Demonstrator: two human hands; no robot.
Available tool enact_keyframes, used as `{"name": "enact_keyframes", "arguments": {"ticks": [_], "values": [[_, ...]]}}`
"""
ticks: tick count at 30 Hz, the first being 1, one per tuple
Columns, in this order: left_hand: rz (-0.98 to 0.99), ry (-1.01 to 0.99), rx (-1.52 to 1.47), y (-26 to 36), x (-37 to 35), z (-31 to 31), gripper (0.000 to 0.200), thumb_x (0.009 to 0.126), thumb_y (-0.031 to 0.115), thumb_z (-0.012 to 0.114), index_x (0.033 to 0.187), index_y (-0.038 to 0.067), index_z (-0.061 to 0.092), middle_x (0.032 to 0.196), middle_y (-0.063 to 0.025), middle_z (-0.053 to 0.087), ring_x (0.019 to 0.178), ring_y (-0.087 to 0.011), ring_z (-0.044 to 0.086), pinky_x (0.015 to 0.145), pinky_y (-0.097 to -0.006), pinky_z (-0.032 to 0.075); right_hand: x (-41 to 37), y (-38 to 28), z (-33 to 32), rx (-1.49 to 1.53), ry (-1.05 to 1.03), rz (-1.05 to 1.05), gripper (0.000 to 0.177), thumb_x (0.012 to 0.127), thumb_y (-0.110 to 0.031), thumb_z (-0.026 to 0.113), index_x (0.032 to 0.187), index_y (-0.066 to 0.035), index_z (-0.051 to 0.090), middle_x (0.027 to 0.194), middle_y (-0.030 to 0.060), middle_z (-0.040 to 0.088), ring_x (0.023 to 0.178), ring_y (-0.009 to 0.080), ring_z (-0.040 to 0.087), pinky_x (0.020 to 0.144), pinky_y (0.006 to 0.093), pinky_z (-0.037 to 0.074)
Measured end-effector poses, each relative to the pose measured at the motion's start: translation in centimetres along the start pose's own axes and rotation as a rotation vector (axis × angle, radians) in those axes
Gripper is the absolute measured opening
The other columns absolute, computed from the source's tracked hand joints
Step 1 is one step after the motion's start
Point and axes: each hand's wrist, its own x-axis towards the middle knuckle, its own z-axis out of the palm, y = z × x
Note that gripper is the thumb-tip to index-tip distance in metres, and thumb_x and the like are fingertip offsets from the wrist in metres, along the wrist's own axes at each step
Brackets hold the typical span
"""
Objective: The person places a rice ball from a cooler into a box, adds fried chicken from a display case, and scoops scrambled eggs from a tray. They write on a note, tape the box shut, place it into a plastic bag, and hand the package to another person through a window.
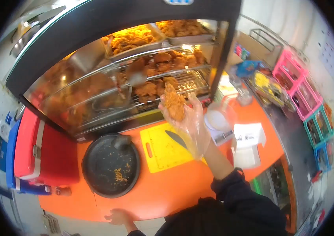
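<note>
My right hand (184,114), in a clear plastic glove, holds a piece of fried chicken (174,103) up before the warmer cabinet's lower racks. Below it, a yellow cutting board (157,151) lies on the orange counter (155,196) with a knife (175,138) on it, its handle hidden by my arm. My left hand (117,216) is bare, at the counter's front edge, fingers apart and holding nothing. A round black tray (104,165) with crumbs sits beyond it.
The glass warmer cabinet (115,6) with fried chicken trays spans the back. A red cooler (52,153) stands left. Right of my arm are a white open box (247,157) and a round plastic container (218,120). Pink baskets (307,98) line the far right.
</note>
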Motion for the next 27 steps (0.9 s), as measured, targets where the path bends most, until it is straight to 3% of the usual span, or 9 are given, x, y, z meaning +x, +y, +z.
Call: {"name": "enact_keyframes", "arguments": {"ticks": [8,10,11,13,15,17,19,23,27], "values": [[0.053,0.017,0.068,-2.1,1.9,2.4,0.053,0.087,0.043,0.043,0.128,0.011,0.034,0.112,-0.027,0.044,0.088,-0.0376,0.054,0.065,-0.0442,0.05,-15.0,-3.1,-0.8,0.036,0.044,-0.164,0.061,0.088,-0.05,0.042,0.125,-0.002,0.042,0.116,0.0173,0.051,0.096,0.0252,0.056,0.075,0.0318,0.053],[0.493,-0.007,0.408,-4.1,3.3,3.4,0.051,0.087,0.044,0.043,0.123,0.008,0.041,0.11,-0.0253,0.046,0.087,-0.037,0.055,0.061,-0.0435,0.051,-19.0,-4.3,-1.9,-0.084,0.19,-0.286,0.06,0.088,-0.048,0.042,0.125,-0.001,0.042,0.114,0.0163,0.052,0.094,0.0225,0.056,0.075,0.0311,0.053],[0.516,-0.013,0.419,-4.9,3.8,3.7,0.051,0.087,0.044,0.043,0.123,0.008,0.041,0.11,-0.0253,0.046,0.087,-0.037,0.055,0.061,-0.0435,0.051,-21.1,-5.0,-2.4,-0.206,0.328,-0.37,0.058,0.089,-0.046,0.043,0.125,-0.001,0.043,0.111,0.0152,0.053,0.092,0.0199,0.056,0.075,0.0303,0.052],[0.172,-0.277,-0.366,-6.7,3.9,3.4,0.045,0.087,0.04,0.046,0.115,0.005,0.049,0.108,-0.0252,0.046,0.092,-0.0367,0.054,0.064,-0.0466,0.051,-25.4,-6.4,-2.7,-0.235,0.452,-0.453,0.051,0.088,-0.041,0.047,0.122,-0.002,0.046,0.11,0.0123,0.054,0.094,0.0182,0.056,0.079,0.029,0.049],[0.293,-0.159,-0.363,-7.6,-1.2,-0.2,0.041,0.087,0.036,0.048,0.111,0.003,0.052,0.108,-0.0266,0.046,0.093,-0.0374,0.054,0.066,-0.046,0.051,-29.5,-8.6,-3.2,-0.264,0.564,-0.527,0.044,0.087,-0.035,0.051,0.118,-0.003,0.049,0.109,0.0094,0.056,0.095,0.0166,0.055,0.083,0.0277,0.047],[0.39,-0.029,-0.369,-8.6,-7.4,-2.4,0.038,0.087,0.033,0.049,0.108,0.002,0.054,0.107,-0.0279,0.046,0.093,-0.038,0.053,0.067,-0.0454,0.05,-33.3,-11.7,-4.5,-0.626,0.823,-0.561,0.036,0.088,-0.031,0.05,0.111,-0.004,0.053,0.109,0.006,0.056,0.093,0.0131,0.056,0.082,0.0246,0.045],[0.752,0.163,-0.323,-9.6,-12.3,-3.2,0.038,0.087,0.028,0.05,0.11,-0.002,0.052,0.111,-0.0274,0.045,0.098,-0.039,0.05,0.072,-0.046,0.048,-35.1,-14.1,-4.7,-0.87,1.003,-0.436,0.032,0.088,-0.029,0.051,0.108,-0.004,0.054,0.107,0.0071,0.057,0.09,0.0147,0.056,0.08,0.0262,0.045],[0.866,-0.213,-0.793,-7.7,-22.7,-5.6,0.049,0.087,0.035,0.05,0.116,-0.004,0.047,0.123,-0.026,0.04,0.118,-0.0373,0.035,0.095,-0.0483,0.031,-35.1,-15.7,-7.2,-1.656,1.266,-0.285,0.023,0.085,-0.024,0.054,0.098,-0.005,0.056,0.105,0.0142,0.058,0.085,0.022,0.06,0.074,0.0339,0.048],[1.063,-0.26,-0.631,-4.0,-30.1,-11.6,0.048,0.085,0.031,0.052,0.119,-0.002,0.044,0.134,-0.0259,0.024,0.125,-0.0355,0.024,0.102,-0.0464,0.021,-34.5,-15.5,-9.8,-2.228,1.323,-0.166,0.023,0.083,-0.025,0.056,0.093,-0.005,0.056,0.102,0.0181,0.058,0.087,0.0267,0.06,0.071,0.0396,0.048]]}}
